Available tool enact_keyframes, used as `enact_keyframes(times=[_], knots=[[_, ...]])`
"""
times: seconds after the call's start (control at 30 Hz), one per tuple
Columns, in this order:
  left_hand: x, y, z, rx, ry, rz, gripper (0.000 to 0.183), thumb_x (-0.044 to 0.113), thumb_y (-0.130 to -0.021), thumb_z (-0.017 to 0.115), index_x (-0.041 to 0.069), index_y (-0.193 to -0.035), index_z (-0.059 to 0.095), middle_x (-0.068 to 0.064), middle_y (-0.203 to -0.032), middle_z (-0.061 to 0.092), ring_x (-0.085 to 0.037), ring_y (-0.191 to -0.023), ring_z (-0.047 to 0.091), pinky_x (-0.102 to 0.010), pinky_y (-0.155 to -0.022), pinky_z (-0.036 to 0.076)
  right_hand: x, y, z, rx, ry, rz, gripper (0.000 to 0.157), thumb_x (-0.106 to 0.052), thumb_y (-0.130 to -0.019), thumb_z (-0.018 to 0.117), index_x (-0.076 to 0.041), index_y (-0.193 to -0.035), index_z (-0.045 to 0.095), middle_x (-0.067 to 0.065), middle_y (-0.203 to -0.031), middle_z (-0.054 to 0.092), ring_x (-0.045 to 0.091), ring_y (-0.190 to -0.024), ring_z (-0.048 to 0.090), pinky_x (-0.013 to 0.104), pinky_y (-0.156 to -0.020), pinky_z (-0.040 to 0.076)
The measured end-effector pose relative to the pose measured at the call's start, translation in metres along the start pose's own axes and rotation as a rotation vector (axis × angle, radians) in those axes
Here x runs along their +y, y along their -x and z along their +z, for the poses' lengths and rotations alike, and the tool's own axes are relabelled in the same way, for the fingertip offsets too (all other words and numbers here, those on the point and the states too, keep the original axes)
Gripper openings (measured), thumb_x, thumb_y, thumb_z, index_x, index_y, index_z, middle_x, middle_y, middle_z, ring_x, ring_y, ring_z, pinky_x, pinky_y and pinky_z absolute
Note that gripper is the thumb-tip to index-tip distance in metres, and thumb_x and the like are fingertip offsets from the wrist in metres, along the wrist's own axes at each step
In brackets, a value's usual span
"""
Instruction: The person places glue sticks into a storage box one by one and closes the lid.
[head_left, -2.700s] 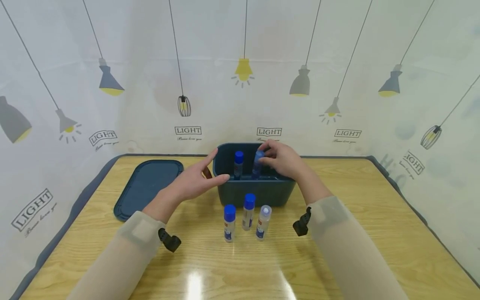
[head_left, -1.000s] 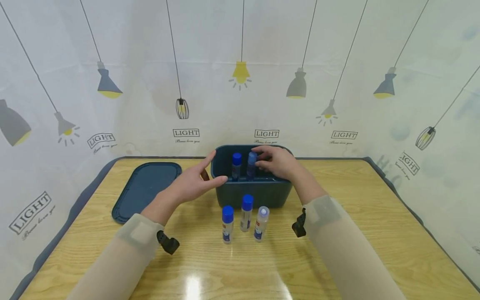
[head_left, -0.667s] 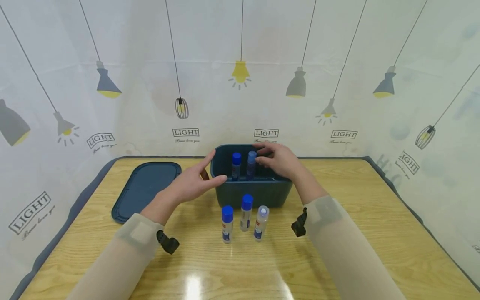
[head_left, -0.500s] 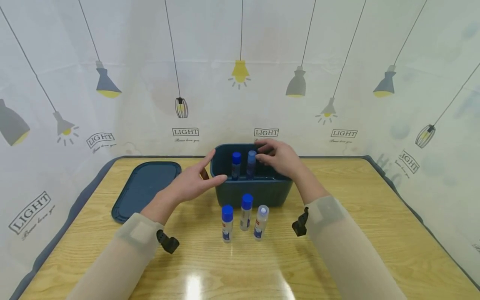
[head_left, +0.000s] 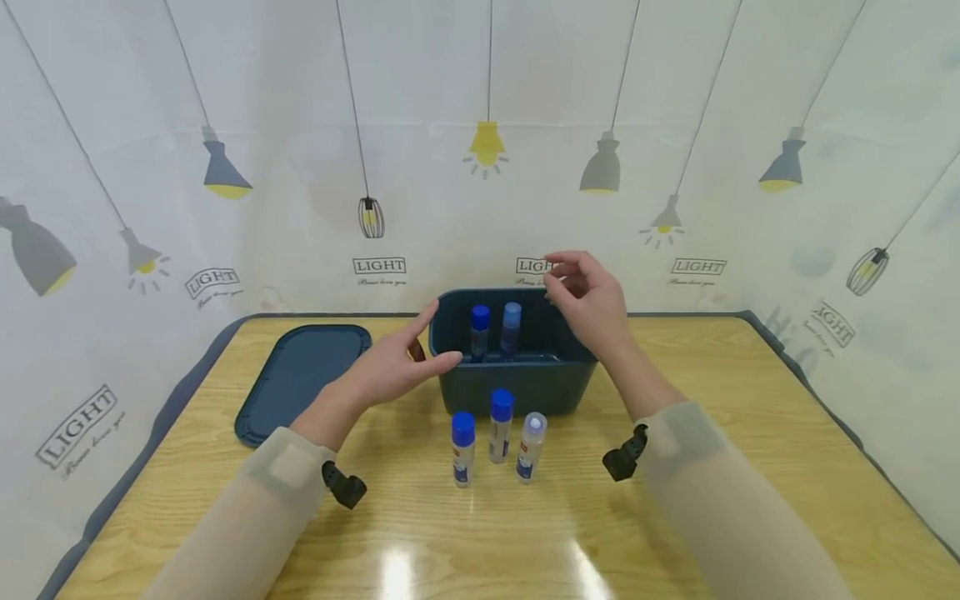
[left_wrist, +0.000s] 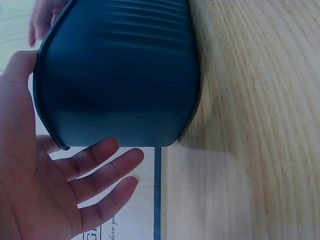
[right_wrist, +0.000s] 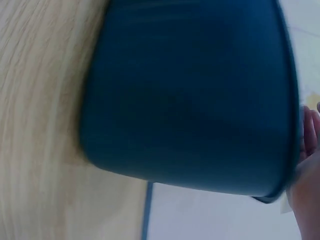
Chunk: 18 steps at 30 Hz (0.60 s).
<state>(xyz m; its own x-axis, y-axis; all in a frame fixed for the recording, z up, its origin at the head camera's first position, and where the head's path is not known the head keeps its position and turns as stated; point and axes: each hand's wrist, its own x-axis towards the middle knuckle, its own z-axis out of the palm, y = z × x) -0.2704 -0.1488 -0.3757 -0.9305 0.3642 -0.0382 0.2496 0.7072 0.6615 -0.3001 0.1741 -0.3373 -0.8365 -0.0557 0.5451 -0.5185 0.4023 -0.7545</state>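
Observation:
A dark blue bin (head_left: 540,392) stands at the back of the table. Inside it, upright side by side, are a glue stick with a dark blue cap (head_left: 479,332) and one with a lighter blue cap (head_left: 511,330). My left hand (head_left: 393,364) touches the bin's left end, fingers spread, thumb at the front rim; the left wrist view shows its fingers (left_wrist: 107,175) relaxed beside the wall. Above the bin's right end is my right hand (head_left: 592,302), loosely curled with nothing in it. Before the bin stand two blue-capped glue sticks (head_left: 463,450) (head_left: 501,427) and a clear-capped one (head_left: 530,450).
A dark blue lid (head_left: 303,383) lies flat on the wooden table (head_left: 480,542), left of the bin. Behind the table's back edge hangs a pale curtain (head_left: 435,167) printed with lamps.
My right hand has let go of the lighter-capped glue stick, leaving it standing in the bin, and has risen up and to the right. My left hand keeps its place at the bin.

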Motion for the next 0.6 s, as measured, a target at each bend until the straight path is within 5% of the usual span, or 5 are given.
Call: enact_keyframes(times=[0.43,0.6], knots=[[0.001,0.0,0.0,0.002,0.017,-0.002,0.108,0.084,-0.093,0.064,0.05,-0.175,0.002,-0.008,-0.105,0.068,-0.025,-0.087,0.063,-0.039,-0.073,0.051,-0.034,0.051,-0.021,-0.254,-0.004,0.074,0.026,-0.029,-0.108,0.073,-0.016,-0.13,0.074,0.006,-0.112,0.075,0.038,-0.097,0.07,0.026,-0.077,0.058],[-0.001,0.0,0.001,0.0,0.018,-0.003,0.108,0.084,-0.093,0.064,0.05,-0.175,0.002,-0.009,-0.102,0.066,-0.025,-0.086,0.062,-0.039,-0.071,0.049,-0.039,0.074,-0.028,-0.357,-0.007,0.111,0.022,-0.028,-0.108,0.073,-0.017,-0.127,0.075,0.007,-0.114,0.076,0.033,-0.096,0.07,0.027,-0.078,0.058]])
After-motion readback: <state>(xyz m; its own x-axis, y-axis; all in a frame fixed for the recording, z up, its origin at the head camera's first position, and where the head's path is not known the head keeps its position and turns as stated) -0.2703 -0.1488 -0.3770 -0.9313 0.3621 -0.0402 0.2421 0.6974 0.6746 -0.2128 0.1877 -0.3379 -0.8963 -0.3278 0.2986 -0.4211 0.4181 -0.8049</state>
